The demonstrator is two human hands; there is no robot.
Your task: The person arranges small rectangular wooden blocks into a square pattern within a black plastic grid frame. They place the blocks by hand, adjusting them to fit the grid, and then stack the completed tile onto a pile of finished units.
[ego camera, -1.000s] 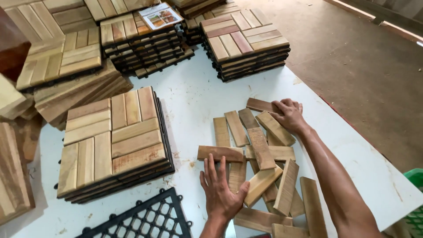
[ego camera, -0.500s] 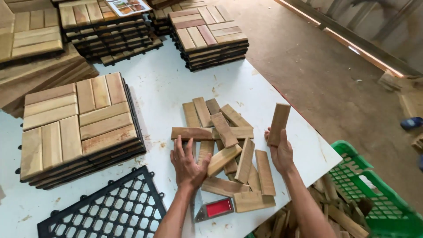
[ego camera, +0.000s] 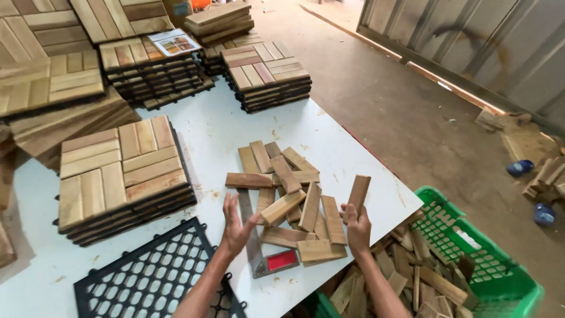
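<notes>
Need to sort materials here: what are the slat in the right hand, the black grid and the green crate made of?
Slat in the right hand: seemingly bare wood, brown with visible grain. Black grid: likely moulded plastic, uniform matte lattice. Green crate: probably plastic, glossy mesh walls.

Rectangular colourful printed leaflet [ego camera: 175,42] — atop far tile stack [ego camera: 150,68], white-edged

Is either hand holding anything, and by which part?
The right hand grips one wooden slat by its lower end, standing it upright. The left hand is open and holds nothing.

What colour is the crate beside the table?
Bright green crate, holding wood offcuts; clearest in the head view.
</notes>
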